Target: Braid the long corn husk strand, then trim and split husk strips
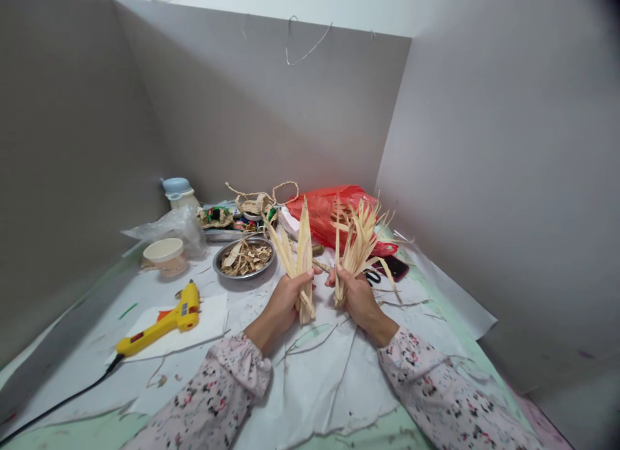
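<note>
My left hand (289, 294) is closed round a small bundle of wide, pale dried husk strips (304, 243), which fan upward from the fist. In my right hand (356, 295) is a fuller bunch of narrow dried husk strips (363, 234), with frayed, curling tips. Both bundles stand nearly upright, side by side and apart, above the paper-covered table. The lower ends of the strips stick out below my fingers. Behind the right bunch lies a red plastic bag (317, 211), partly hidden. Black scissor handles (372, 277) show just beyond my right hand.
A yellow glue gun (165, 321) rests on white paper at left, its cord running to the lower left. Beyond it stand a paper cup (165, 256), a metal bowl (245, 276) of dried scraps, a clear bag (181, 227) and a bottle (179, 192). Grey partitions (271, 114) enclose the table.
</note>
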{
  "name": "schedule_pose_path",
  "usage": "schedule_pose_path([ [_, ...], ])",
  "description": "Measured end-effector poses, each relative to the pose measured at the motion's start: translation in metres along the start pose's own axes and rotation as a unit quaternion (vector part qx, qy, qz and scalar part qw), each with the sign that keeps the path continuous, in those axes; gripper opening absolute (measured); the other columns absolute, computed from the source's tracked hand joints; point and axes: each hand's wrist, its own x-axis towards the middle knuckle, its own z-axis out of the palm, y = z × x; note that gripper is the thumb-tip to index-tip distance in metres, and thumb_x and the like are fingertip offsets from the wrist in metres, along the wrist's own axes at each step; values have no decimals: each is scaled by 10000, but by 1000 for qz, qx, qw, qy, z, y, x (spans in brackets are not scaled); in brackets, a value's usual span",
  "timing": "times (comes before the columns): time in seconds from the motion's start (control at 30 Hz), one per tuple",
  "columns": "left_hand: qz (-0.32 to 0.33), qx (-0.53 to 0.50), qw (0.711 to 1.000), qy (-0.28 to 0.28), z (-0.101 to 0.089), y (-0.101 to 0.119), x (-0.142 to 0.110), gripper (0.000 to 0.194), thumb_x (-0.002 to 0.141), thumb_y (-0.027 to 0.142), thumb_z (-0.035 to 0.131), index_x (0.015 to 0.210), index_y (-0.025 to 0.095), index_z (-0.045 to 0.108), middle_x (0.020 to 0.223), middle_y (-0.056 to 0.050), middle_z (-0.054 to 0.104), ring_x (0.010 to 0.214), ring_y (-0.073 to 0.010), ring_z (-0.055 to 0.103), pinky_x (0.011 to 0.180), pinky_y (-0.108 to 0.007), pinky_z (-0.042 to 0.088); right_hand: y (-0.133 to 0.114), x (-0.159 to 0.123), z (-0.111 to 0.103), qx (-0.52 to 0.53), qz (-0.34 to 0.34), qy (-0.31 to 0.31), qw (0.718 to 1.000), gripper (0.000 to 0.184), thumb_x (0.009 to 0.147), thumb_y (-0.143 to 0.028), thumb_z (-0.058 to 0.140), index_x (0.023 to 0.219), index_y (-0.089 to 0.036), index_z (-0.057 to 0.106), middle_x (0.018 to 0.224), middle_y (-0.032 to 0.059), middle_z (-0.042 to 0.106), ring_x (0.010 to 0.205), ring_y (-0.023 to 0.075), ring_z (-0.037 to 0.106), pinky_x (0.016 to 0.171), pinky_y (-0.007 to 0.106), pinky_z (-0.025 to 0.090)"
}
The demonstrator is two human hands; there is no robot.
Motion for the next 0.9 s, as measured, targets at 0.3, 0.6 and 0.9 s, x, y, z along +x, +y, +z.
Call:
schedule_pose_path([
  [0.3, 15, -31, 999, -30, -2, -5, 1, 485, 643, 335, 813, 1055, 131, 658, 941, -95, 700, 790, -198, 652, 705, -299, 523, -7, -8, 5, -80, 42, -94, 991, 308, 726, -431, 716, 847, -183, 579, 602, -48, 518, 539, 111, 463, 539, 240, 380],
  [0.6, -5, -44, 999, -26, -2, -6, 2, 446, 639, 308, 821, 1014, 112, 680, 886, -89, 713, 708, -183, 650, 652, -303, 537, 1, -3, 1, -61, 78, -55, 994, 328, 761, -488, 660, 761, -185, 533, 483, -85, 398, 419, 77, 337, 413, 217, 262],
  [0.9, 18, -80, 997, -8, 2, -1, 1, 447, 632, 286, 818, 1015, 102, 681, 977, -111, 715, 818, -211, 668, 729, -302, 539, -7, -8, 6, -141, 120, -123, 975, 284, 723, -418, 691, 765, -171, 556, 445, -84, 410, 388, 75, 320, 391, 226, 221],
])
